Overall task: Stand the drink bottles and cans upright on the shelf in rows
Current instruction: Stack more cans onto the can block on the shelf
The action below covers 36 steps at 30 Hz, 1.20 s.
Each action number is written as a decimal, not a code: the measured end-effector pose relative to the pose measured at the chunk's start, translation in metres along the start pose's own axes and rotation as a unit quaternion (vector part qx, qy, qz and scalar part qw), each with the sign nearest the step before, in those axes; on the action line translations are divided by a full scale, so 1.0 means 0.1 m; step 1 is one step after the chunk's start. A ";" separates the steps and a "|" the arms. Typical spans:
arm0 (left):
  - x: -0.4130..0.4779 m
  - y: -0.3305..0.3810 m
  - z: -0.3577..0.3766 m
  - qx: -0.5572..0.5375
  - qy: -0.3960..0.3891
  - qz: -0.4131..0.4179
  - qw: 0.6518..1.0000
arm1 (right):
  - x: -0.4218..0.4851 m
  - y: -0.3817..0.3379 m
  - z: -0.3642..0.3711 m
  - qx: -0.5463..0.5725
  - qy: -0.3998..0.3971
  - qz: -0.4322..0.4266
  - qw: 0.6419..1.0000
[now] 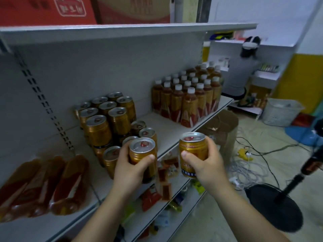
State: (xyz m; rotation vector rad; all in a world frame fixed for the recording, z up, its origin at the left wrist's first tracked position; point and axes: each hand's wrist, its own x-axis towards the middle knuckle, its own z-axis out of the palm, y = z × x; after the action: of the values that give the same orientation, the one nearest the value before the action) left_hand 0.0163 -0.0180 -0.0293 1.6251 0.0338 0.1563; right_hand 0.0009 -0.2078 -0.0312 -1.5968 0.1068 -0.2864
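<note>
A gold can (143, 155) is gripped by the left hand (130, 169) at the grey shelf's (174, 131) front edge, another gold can (191, 151) by the right hand (208, 165) over the cable-strewn floor (253, 154).

Pale grey metal shelving unit (108, 67) with slotted upright, red cardboard cartons (52, 9) on top, speckled grey floor (218, 203) strewn with tangled cables (248, 165) — white perforated plastic basket (281, 112), yellow-and-white wall (304, 70), black round stand base (274, 208).

Red cartons (70, 9) cut off above; lying bottles (43, 186) blurred, leftmost cropped.
</note>
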 end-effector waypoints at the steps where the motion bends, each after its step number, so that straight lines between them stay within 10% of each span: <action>1: 0.06 0.01 0.12 0.008 0.021 0.001 1.000 | 0.17 -0.02 -0.06 -0.006 -0.024 -0.006 1.000; 20: 0.64 0.14 -0.12 0.093 0.333 0.055 0.937 | 1.94 -0.22 1.04 -0.092 -0.289 -0.096 0.948; 36: 0.63 -0.34 0.11 0.179 0.428 -0.026 0.885 | 2.34 0.32 1.30 -0.065 -0.422 -0.124 0.896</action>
State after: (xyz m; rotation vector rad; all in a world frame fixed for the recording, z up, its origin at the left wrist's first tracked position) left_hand 0.0822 -0.0196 -0.0582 1.7973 0.8272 0.8618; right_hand 0.2621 -0.1403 -0.0385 -1.7416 -0.7680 0.2444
